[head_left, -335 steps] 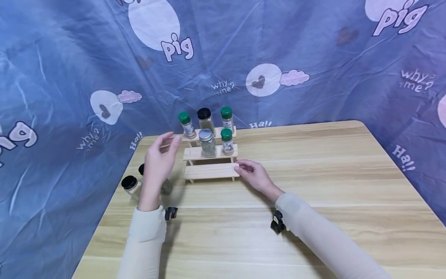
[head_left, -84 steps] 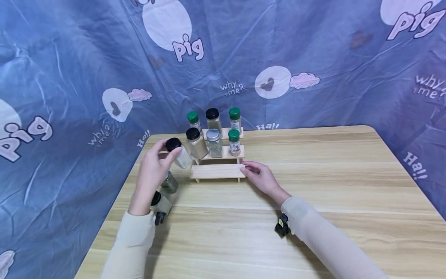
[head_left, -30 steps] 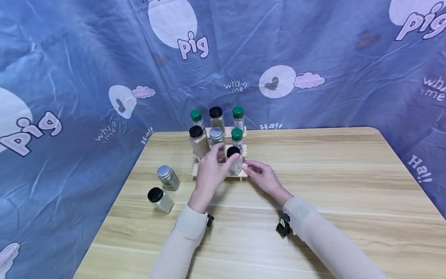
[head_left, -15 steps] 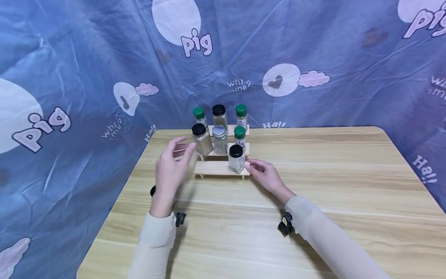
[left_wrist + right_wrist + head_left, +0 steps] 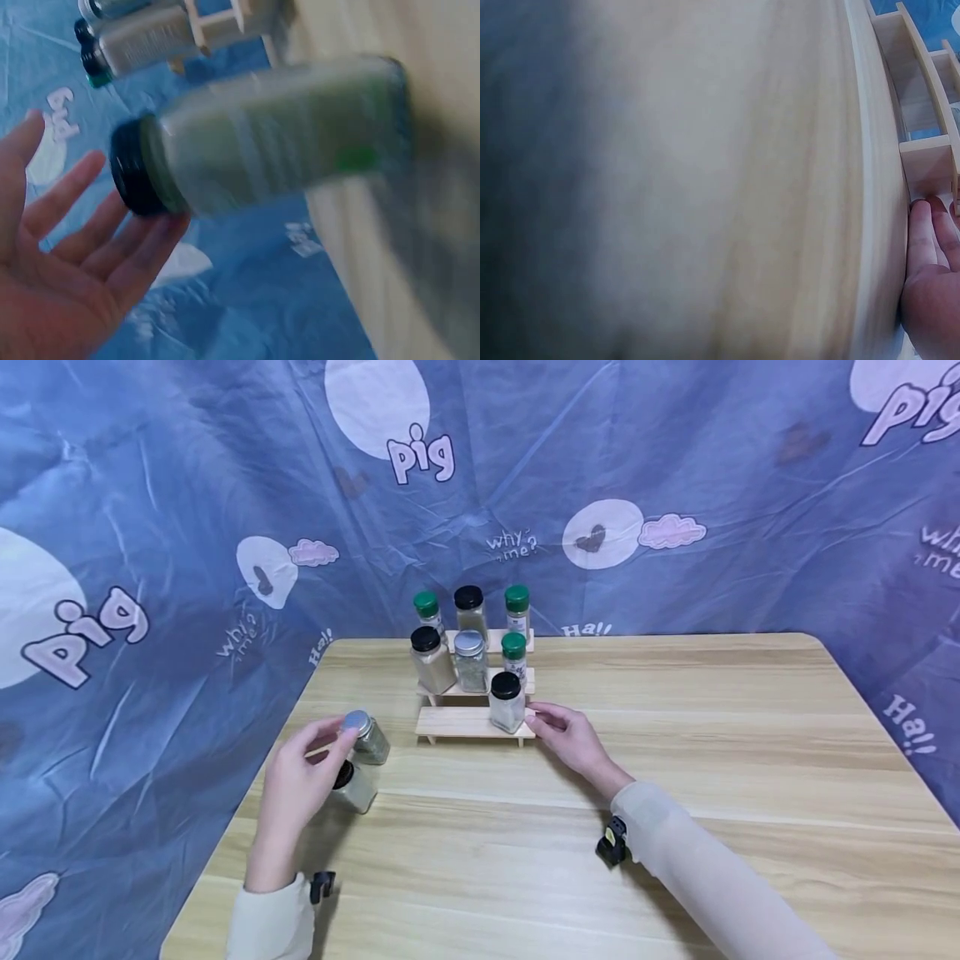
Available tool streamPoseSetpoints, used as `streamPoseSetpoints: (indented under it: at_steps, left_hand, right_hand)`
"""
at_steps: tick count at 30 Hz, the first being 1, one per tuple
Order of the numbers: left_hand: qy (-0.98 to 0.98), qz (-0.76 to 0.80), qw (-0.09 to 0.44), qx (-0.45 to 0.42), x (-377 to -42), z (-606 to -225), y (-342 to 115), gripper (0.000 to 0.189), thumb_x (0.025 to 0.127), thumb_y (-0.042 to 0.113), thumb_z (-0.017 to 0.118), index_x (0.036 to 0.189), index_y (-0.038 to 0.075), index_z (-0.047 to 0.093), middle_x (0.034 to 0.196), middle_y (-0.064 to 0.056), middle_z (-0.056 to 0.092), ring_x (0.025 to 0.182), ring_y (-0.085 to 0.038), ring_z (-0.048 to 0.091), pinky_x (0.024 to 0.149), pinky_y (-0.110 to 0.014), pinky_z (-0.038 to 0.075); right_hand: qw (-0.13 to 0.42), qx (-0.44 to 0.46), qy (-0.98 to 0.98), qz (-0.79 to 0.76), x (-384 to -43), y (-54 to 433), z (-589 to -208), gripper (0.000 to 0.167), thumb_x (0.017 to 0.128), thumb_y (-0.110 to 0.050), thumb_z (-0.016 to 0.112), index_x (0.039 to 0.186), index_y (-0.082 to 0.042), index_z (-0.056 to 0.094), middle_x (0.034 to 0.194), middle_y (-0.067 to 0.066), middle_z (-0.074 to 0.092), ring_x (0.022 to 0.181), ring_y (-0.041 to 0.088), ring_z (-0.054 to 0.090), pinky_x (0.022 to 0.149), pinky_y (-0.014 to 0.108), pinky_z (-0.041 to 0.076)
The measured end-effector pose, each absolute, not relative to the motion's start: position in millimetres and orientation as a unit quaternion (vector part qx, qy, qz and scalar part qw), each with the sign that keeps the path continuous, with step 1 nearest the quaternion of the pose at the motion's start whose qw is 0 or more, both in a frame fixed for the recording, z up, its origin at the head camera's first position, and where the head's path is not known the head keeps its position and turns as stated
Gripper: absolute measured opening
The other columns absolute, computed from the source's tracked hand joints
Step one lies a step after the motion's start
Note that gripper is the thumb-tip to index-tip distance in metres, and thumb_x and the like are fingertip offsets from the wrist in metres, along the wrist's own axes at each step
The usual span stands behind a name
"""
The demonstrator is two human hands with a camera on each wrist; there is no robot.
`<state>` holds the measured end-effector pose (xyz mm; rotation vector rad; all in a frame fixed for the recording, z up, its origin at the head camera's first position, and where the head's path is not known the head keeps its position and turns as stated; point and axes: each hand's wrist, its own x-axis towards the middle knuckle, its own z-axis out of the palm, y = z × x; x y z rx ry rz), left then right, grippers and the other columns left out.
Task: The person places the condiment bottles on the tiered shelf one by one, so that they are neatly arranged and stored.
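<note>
My left hand (image 5: 300,777) reaches over two spice jars on the table's left side, thumb and fingers apart. Its fingertips overlap the silver lid of one jar (image 5: 372,746) in the head view; a black-capped jar (image 5: 356,791) stands just in front. The left wrist view has the spread fingers around the black cap of a blurred jar (image 5: 277,139), not gripping it. My right hand (image 5: 573,743) holds the right end of the three-tier wooden spice rack (image 5: 453,722), thumb at the bottom shelf; in the right wrist view its fingers lie against the rack's end (image 5: 928,161).
A black-capped jar (image 5: 507,710) stands at the right of the bottom shelf. Black-, silver- and green-lidded jars fill the middle shelf (image 5: 495,691); three more stand on the top shelf (image 5: 497,643). A blue printed cloth (image 5: 675,460) hangs behind the wooden table (image 5: 712,760).
My left hand set a black-capped jar on the bottom shelf's right end, let go, and moved left and down to the two jars on the table. The right hand stays at the rack.
</note>
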<state>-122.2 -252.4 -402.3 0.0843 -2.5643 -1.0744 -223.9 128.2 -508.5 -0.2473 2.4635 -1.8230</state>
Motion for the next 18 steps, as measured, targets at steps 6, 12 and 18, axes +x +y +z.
streamPoseSetpoints:
  at_steps: [6, 12, 18]
  left_hand:
    - [-0.920, -0.376, 0.113, -0.018, -107, -420, -272, 0.050, 0.099, 0.035, 0.075, 0.140, 0.008, 0.065, 0.139, -0.015, 0.069, 0.122, -0.036, 0.070, 0.098, -0.046, 0.060]
    - [-0.927, -0.364, 0.082, -0.031, -100, -439, -283, 0.057, 0.098, 0.031, 0.077, 0.146, 0.007, 0.060, 0.141, -0.019, 0.067, 0.124, -0.039, 0.069, 0.098, -0.044, 0.060]
    - [-0.921, -0.383, 0.073, -0.008, -94, -450, -286, 0.051, 0.098, 0.031, 0.077, 0.141, 0.009, 0.063, 0.134, -0.015, 0.071, 0.120, -0.027, 0.070, 0.093, -0.014, 0.058]
  right_hand:
    - [0.029, -0.090, 0.799, -0.594, -223, 128, -509, 0.042, 0.105, -0.021, 0.067, 0.141, 0.001, 0.063, 0.128, 0.027, 0.071, 0.120, 0.039, 0.071, 0.098, 0.030, 0.061]
    - [0.028, -0.087, 0.802, -0.590, -223, 128, -510, 0.040, 0.104, -0.019, 0.067, 0.141, -0.002, 0.065, 0.131, 0.024, 0.072, 0.121, 0.037, 0.071, 0.098, 0.029, 0.061]
    - [0.023, -0.091, 0.804, -0.587, -223, 129, -510, 0.040, 0.104, -0.019, 0.068, 0.140, -0.002, 0.065, 0.130, 0.024, 0.072, 0.120, 0.037, 0.071, 0.097, 0.030, 0.062]
